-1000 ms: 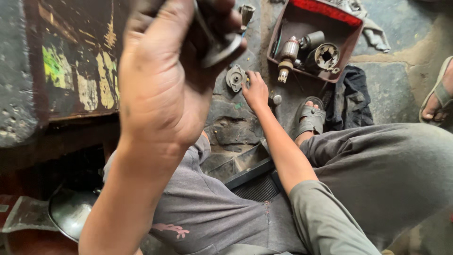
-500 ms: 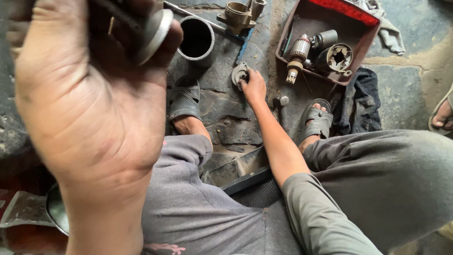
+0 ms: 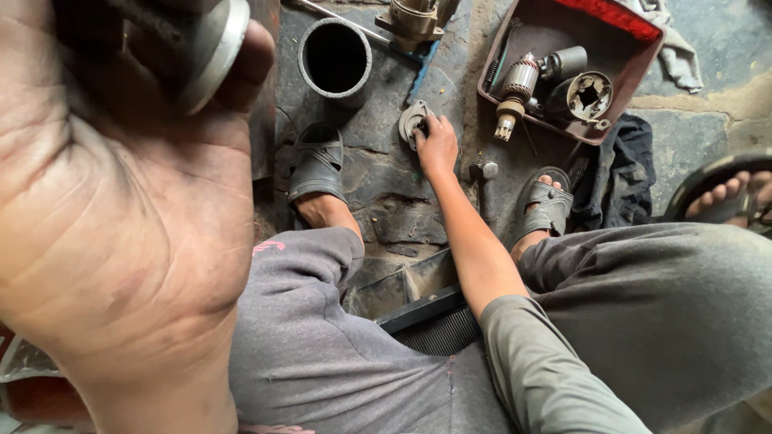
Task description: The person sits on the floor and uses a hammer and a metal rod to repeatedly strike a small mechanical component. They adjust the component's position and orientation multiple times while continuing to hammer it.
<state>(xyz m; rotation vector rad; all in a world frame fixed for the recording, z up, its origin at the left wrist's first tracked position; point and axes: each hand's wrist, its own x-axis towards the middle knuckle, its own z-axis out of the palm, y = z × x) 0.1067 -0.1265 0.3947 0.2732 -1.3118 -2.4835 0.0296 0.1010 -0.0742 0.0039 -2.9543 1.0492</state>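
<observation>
My left hand [image 3: 121,201] fills the left of the view, very close to the camera, closed around a round grey metal part [image 3: 213,52] with a dark piece behind it. My right hand [image 3: 437,143] reaches down to the stone floor between my sandalled feet and rests its fingers on a small grey metal housing [image 3: 412,122]. Whether it grips the housing or only touches it is unclear.
A red tray [image 3: 611,16] at the upper right holds a motor armature [image 3: 515,90] and a round metal casing [image 3: 587,95]. A grey pipe section [image 3: 334,58] stands beyond my left foot. A brass-coloured fitting [image 3: 412,20], a dark cloth [image 3: 623,173] and another person's sandalled foot [image 3: 728,197] lie around.
My left hand has come closer to the camera and shifted left with the round part. The pipe section has come into view. My right hand stays on the small housing.
</observation>
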